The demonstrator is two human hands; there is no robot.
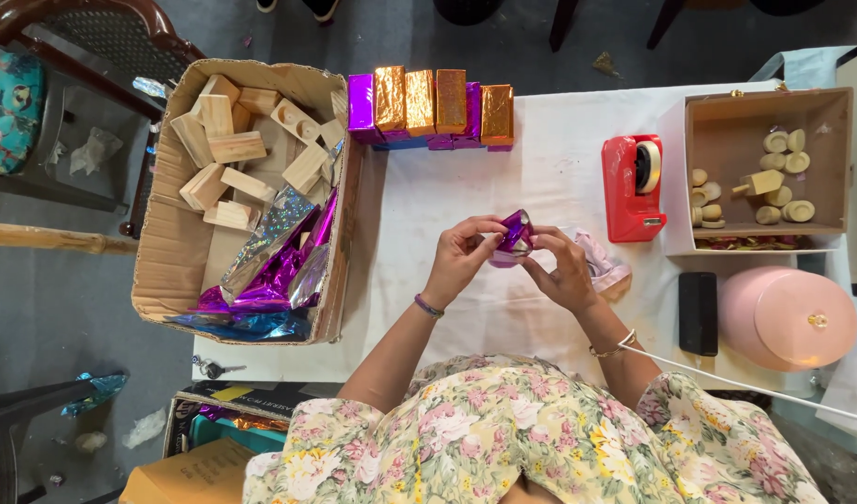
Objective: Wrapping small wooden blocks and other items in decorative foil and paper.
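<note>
Holding a small block half wrapped in shiny purple foil [515,233], both hands are pinched on it from either side: the left hand [461,257] grips its left edge, the right hand [561,271] its right, just above the white tablecloth [503,187]. Past the fingertips sits a row of finished blocks wrapped in gold and purple foil [431,107]. Way off to the left hand's side there's a big brown cardboard box [172,252] with bare wooden blocks [232,149] in it, plus crumpled purple, silver and blue foil sheets [270,275]. Over by the right hand: a red tape dispenser [633,187], then a smaller open box of round wooden pieces [769,168], a black phone [698,313] and a round pink lidded container [790,317].
</note>
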